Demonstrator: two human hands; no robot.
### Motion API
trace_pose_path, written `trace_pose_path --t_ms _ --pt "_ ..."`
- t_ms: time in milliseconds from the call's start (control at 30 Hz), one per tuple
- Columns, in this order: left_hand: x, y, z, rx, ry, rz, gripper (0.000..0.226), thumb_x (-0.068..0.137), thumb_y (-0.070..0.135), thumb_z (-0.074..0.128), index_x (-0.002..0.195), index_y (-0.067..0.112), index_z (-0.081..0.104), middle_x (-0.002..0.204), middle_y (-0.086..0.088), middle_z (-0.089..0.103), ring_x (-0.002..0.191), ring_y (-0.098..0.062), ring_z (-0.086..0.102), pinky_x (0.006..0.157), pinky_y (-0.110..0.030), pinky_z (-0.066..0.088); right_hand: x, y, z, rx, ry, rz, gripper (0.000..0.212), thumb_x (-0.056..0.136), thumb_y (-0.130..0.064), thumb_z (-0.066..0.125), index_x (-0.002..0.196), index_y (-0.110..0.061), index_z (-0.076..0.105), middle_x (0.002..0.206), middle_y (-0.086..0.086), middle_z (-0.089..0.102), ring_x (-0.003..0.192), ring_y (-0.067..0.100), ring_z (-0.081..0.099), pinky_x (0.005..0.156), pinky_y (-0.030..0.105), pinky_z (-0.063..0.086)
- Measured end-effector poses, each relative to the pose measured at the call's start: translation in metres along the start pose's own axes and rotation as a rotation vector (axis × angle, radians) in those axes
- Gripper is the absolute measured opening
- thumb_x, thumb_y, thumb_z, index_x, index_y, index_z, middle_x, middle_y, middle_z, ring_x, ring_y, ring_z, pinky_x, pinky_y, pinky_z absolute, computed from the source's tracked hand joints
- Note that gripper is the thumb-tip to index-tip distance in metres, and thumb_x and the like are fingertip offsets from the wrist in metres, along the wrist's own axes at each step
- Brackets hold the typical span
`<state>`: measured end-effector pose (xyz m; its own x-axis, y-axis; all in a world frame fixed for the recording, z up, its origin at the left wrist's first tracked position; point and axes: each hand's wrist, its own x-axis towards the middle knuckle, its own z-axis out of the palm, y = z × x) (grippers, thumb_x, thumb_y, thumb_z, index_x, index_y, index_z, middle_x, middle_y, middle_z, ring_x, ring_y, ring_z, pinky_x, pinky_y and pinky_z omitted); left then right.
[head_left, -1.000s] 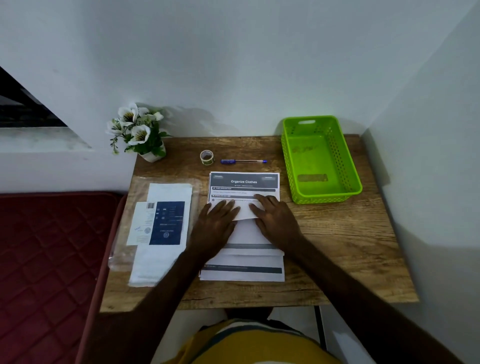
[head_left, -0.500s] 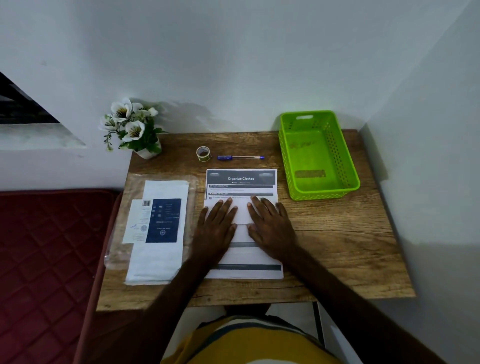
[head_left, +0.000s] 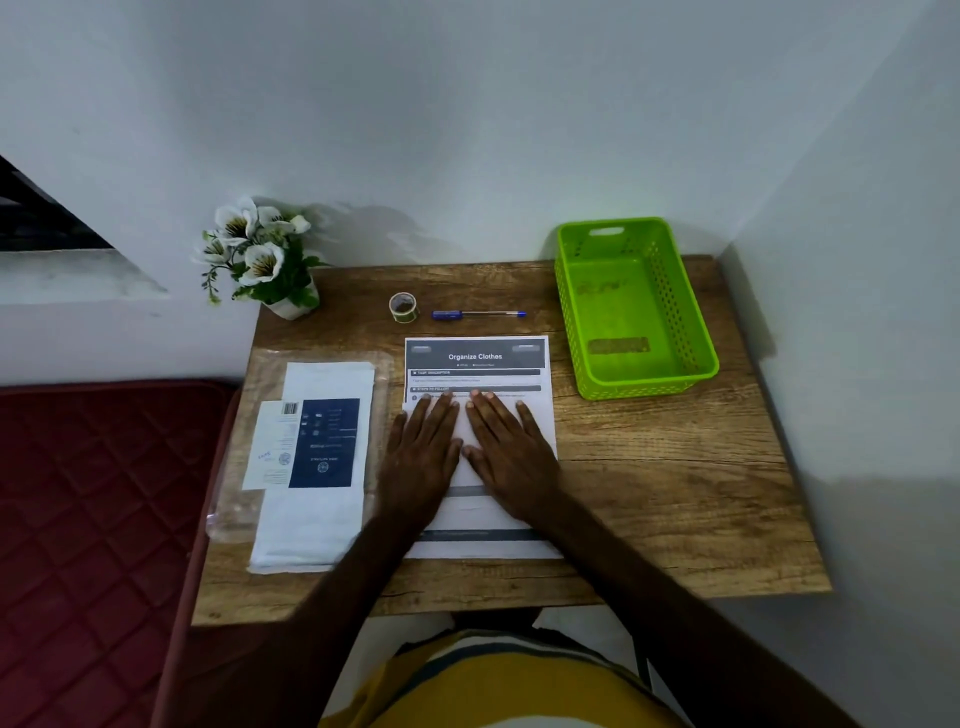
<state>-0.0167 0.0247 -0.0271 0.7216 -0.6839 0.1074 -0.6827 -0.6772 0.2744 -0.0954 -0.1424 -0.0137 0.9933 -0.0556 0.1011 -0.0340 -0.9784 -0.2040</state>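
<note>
sheet (head_left: 475, 358) flat at middle of counter (head_left: 665, 493), print up for reading | left hand (head_left: 421, 457), right hand (head_left: 511, 457) spread flat, fingers straight, side by side on sheet, likely pressing it smooth, gripping nothing | packet (head_left: 322, 441) just left; tape (head_left: 403, 306), pen (head_left: 478, 314) beyond; basket (head_left: 675, 291) right, within reach

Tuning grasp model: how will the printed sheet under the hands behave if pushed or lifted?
The printed sheet looks thin and lies flat, so it is probably floppy and would droop if lifted by one edge. The left hand and right hand rest flat on it; pushed so, it would likely slide over the wooden table. Probably very light.
</note>
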Motion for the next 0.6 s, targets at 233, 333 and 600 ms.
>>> trace_pose_path --t_ms 233,333,600 --pt "-0.001 0.001 -0.002 -0.003 -0.022 -0.043 0.059 0.109 0.040 0.032 0.162 0.017 0.024 0.170 -0.003 0.020 0.158 -0.018 0.015 0.128 -0.044 0.014 -0.018 0.024 -0.006 -0.001 -0.035 0.117 0.066 0.106 -0.053 0.030 0.158 -0.014 0.032 0.166 0.003 0.028 0.154 0.017 0.023 0.123 0.050 0.021" --pt "0.000 0.003 -0.003 -0.021 -0.042 -0.058 0.059 0.108 0.040 0.031 0.162 0.017 0.023 0.170 -0.003 0.020 0.158 -0.017 0.014 0.128 -0.044 0.014 -0.029 0.042 -0.011 -0.007 -0.056 0.167 0.068 0.105 -0.054 0.028 0.161 -0.016 0.025 0.168 0.001 0.022 0.156 0.017 0.018 0.124 0.049 0.019" --pt "0.009 0.001 -0.019 -0.148 -0.032 -0.079 0.068 0.100 0.053 0.042 0.157 0.016 0.037 0.162 -0.006 0.040 0.149 -0.023 0.037 0.118 -0.052 0.035 -0.020 0.042 -0.024 0.044 -0.029 0.166 0.066 0.103 -0.050 0.031 0.155 -0.010 0.039 0.163 0.008 0.036 0.151 0.023 0.032 0.120 0.052 0.028"
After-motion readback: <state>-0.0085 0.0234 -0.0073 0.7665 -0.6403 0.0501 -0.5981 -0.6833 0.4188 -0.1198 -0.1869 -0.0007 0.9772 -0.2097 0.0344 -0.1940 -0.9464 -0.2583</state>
